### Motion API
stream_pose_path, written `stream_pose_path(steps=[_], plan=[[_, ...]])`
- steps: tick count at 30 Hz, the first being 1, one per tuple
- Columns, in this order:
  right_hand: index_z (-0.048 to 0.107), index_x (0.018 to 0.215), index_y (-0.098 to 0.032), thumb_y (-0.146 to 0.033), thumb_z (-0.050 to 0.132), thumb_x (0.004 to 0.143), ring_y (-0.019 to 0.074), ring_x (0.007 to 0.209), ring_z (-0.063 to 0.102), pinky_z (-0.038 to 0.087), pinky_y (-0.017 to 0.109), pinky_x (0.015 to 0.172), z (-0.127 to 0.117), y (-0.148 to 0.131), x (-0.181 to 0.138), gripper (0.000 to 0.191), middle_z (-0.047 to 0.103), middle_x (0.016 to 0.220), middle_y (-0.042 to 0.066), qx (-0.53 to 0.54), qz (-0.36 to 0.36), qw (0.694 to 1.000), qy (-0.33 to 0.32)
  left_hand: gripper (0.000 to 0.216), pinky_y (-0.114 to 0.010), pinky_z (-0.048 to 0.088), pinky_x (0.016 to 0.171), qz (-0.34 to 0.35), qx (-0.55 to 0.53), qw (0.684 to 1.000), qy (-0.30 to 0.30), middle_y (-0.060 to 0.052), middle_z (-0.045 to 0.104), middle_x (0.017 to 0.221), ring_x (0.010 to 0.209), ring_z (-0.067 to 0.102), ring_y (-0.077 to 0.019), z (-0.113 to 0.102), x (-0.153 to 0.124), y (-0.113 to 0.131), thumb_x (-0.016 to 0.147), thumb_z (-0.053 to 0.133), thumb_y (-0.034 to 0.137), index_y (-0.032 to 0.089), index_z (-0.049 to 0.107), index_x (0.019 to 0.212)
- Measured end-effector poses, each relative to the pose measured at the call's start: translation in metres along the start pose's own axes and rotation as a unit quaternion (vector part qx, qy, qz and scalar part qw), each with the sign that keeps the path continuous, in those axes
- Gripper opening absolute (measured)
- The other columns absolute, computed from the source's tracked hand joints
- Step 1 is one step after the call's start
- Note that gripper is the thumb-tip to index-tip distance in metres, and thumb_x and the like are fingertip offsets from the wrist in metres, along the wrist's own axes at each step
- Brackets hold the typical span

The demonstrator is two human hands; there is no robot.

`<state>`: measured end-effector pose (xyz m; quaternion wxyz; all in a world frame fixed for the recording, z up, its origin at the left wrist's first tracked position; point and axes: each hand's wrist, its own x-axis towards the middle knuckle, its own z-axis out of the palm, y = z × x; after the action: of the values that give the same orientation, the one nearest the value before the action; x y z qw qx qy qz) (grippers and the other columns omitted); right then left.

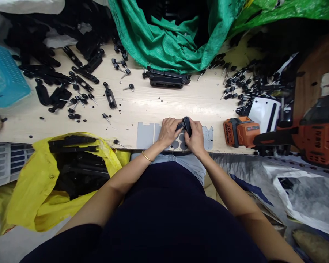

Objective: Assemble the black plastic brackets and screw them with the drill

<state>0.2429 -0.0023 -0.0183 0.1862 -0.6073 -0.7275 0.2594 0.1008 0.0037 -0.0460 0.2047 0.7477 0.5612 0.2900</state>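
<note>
Both of my hands are at the front edge of the bench, closed round a black plastic part [186,126] with a rounded end. My left hand [168,132] grips its left side, where a narrower black piece sticks out. From the right, my right hand [196,137] holds the upright rounded piece between thumb and fingers. Under the hands lies a grey sheet [145,135] with dark round pads [175,144] on it. Farther back, a folded black bracket assembly [168,78] rests on the wood. My fingers hide much of the held part.
Black-headed screws [119,65] and black arms [84,75] lie scattered left; more screws [235,87] pile up right. A green sack [175,54] stands behind. An orange cordless tool [315,135] with a battery [242,131] lies right. A yellow bag [30,190] of black parts hangs front left.
</note>
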Motion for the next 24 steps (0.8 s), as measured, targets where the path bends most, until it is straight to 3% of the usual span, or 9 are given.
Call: stream_pose_path(steps=[4,11,18,24], plan=[[0.040,0.136,-0.018,-0.014,0.043,0.076,0.0283,0.109,0.047,0.041,0.047,0.095,0.003,-0.001,-0.001,0.060,0.050,0.115,0.013,-0.004,-0.008,1.000,0.011,0.014,-0.036,0.038,0.083,-0.069,0.006,0.997,0.041,-0.005,0.061,0.090,0.086,0.053,-0.0204,0.005,-0.011,0.015,0.091,0.049,0.025,0.018,0.054,0.102],[0.042,0.135,-0.018,-0.015,0.045,0.077,0.0286,0.107,0.047,0.042,0.047,0.096,0.004,0.003,-0.002,0.058,0.051,0.116,0.013,0.011,-0.028,0.999,0.029,0.013,-0.033,0.041,0.080,-0.064,0.001,0.996,0.069,-0.005,0.061,0.087,0.085,0.055,-0.0201,-0.020,-0.028,0.002,0.089,0.054,0.025,0.018,0.056,0.099],[0.041,0.136,-0.021,-0.015,0.044,0.077,0.0285,0.107,0.048,0.042,0.048,0.095,0.006,0.004,-0.001,0.059,0.051,0.116,0.012,0.016,-0.046,0.998,0.032,0.013,-0.035,0.040,0.081,-0.054,0.000,0.998,0.045,-0.004,0.062,0.088,0.085,0.055,-0.0200,-0.009,-0.011,0.001,0.090,0.052,0.025,0.019,0.056,0.101],[0.041,0.136,-0.022,-0.015,0.045,0.076,0.0281,0.106,0.049,0.044,0.048,0.094,0.006,0.004,0.000,0.061,0.051,0.113,0.011,0.007,-0.055,0.998,0.028,0.013,-0.036,0.042,0.079,-0.066,-0.008,0.996,0.059,-0.006,0.061,0.091,0.088,0.053,-0.0212,0.000,0.008,-0.004,0.090,0.048,0.022,0.020,0.055,0.100]])
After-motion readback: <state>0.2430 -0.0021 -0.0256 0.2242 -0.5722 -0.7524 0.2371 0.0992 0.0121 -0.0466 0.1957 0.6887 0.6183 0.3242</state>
